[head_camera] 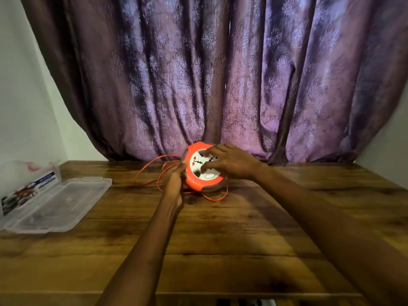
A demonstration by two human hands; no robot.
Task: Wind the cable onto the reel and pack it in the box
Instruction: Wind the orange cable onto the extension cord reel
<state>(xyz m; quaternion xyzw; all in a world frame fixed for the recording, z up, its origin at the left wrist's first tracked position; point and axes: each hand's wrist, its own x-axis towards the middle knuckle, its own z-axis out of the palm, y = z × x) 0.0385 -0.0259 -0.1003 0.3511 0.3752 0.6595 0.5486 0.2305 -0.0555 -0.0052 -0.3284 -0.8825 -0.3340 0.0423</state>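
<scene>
An orange cable reel (194, 182) with a white socket face stands tilted on the wooden table (220, 239), near its far edge. My right hand (229, 164) lies over the socket face, fingers spread and pressing on it. My left hand (174, 184) grips the reel's left rim, with the thin orange cable (150, 166) passing by its fingers. Loose loops of cable lie to the left of the reel and curl under it to the right. A clear plastic box (28, 188) stands open at the table's left edge, its lid (59, 206) flat on the table.
A purple patterned curtain (220, 74) hangs right behind the table. White walls flank it on both sides. A printed label card sits inside the clear box. The table's front edge runs along the bottom of the view.
</scene>
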